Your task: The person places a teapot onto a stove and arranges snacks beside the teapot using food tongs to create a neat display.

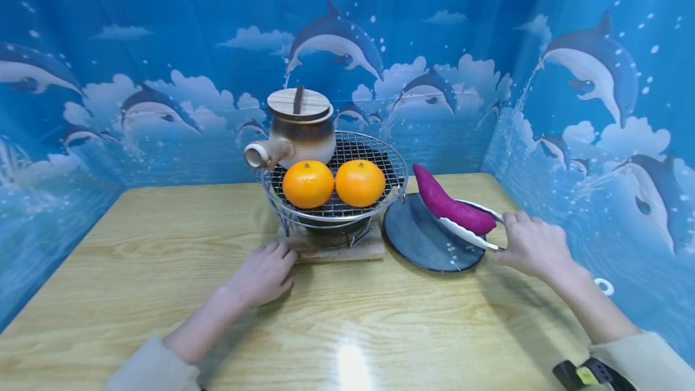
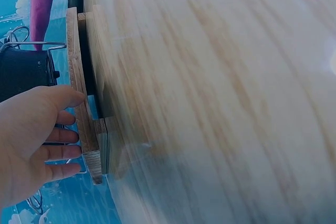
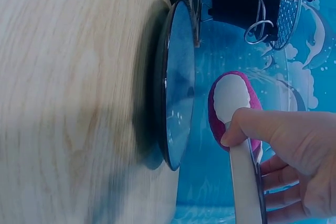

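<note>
My right hand grips white-tipped tongs, thumb on one arm and fingers round the other. Between the tong tips a purple sweet potato is held above the dark round plate, its thin end pointing up and left toward the grill. My left hand holds the front left corner of the wooden board under the grill; its thumb and curled fingers lie at the board's edge. Two oranges sit side by side on the round wire rack.
A clay pot with a wooden lid and a side handle stands at the rack's back left. Below the rack is a black stove body. A blue dolphin-print curtain closes the back and sides of the wooden table.
</note>
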`<state>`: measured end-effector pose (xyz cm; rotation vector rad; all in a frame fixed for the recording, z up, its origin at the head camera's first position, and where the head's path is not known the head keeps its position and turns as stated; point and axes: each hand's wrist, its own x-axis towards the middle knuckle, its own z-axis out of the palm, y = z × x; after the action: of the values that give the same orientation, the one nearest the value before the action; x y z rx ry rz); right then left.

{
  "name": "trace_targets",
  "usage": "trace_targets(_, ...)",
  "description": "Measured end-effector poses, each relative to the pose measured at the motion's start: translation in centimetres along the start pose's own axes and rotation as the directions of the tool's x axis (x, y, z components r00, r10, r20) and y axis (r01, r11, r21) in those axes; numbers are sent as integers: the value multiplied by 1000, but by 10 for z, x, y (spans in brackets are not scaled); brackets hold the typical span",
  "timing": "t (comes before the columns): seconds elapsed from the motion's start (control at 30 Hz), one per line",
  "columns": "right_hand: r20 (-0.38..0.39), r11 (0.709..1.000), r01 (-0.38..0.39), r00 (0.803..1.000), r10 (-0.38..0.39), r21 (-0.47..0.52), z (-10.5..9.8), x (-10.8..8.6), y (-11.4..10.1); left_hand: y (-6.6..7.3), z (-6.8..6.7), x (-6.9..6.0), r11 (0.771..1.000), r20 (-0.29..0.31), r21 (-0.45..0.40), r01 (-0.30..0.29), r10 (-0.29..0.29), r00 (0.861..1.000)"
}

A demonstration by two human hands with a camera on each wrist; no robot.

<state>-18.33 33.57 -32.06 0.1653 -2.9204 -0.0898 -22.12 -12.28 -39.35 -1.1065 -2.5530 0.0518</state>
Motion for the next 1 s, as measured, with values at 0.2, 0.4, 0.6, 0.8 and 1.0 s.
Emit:
trace_targets(0.2, -2, 1000, -20, 1000, 20, 11, -4, 2, -6, 0, 0, 0, 1000, -1, 3, 6, -6, 1000)
trace_targets(0.4, -47, 1000, -15, 999, 16, 3, -6, 2, -8, -2, 3, 0, 1000, -10, 11, 1, -1, 1000)
trace_targets(0.6, -74, 1000, -22, 997, 22, -5, -12, 3, -11, -2, 4, 0, 1000, -20, 17, -7, 7, 1000)
trace_targets(0.8, -119, 1000, -27, 993, 27, -4, -17, 4, -12, -2, 3, 1, 1000, -14, 10, 2, -2, 1000)
trace_targets(1.0, -171, 1000, -30, 985, 29, -6, -19, 5, -13, -1, 1, 1, 1000, -7, 12, 3, -3, 1000)
